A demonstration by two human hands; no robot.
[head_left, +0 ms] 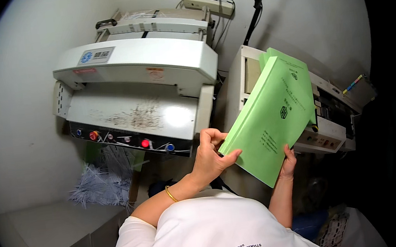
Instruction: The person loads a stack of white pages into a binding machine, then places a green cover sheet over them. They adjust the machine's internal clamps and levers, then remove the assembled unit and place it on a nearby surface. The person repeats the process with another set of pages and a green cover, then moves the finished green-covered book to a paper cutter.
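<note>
A thick green paper-covered booklet with dark print is tilted in front of me, its spine toward the left. My left hand is closed on the lower spine corner, thumb on the cover and fingers curled at the spine side. At the lower right edge, my right hand grips the same booklet; its thumb shows and most of its fingers are hidden behind. Beyond the held booklet, more green covers stick out at the top, over the machine on the right. Whether they rest on it, I cannot tell.
On the left stands a white paper-cutting machine with a scuffed metal bed and coloured buttons. Thin paper strips heap below it. Another machine stands at the right. A power strip with cables is by the wall.
</note>
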